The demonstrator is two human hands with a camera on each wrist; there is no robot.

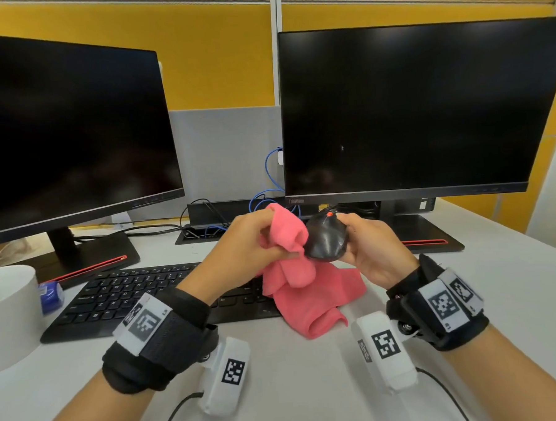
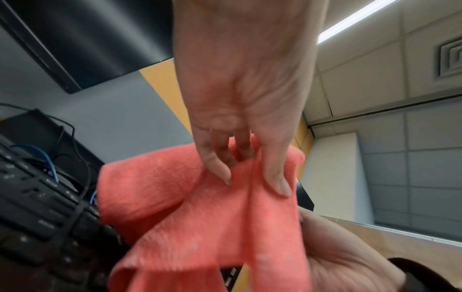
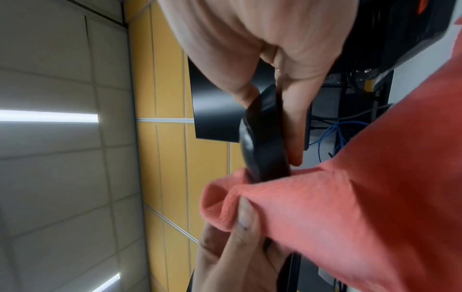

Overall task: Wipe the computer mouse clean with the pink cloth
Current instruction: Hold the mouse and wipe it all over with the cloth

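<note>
Mouse (image 1: pixel 326 238): lifted above the desk (image 1: pixel 311 385), so its sides can be reached.
Right hand (image 1: pixel 373 248): fingers clamped on the mouse, steadying it.
Cloth (image 1: pixel 301 273): bunched against the mouse's left side; tail hangs down.
Left hand (image 1: pixel 249 244): fingers pinch the cloth.

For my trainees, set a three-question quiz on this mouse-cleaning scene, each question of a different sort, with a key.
1. True or false: the computer mouse rests on the desk.
2. Which hand grips the pink cloth? A) left hand B) right hand C) both
3. Fill in: the cloth's loose end hangs down over the near edge of the black ____.

Key
1. False: the right hand holds it raised above the desk.
2. A: the left hand bunches the cloth and presses it to the mouse's side.
3. keyboard
</note>
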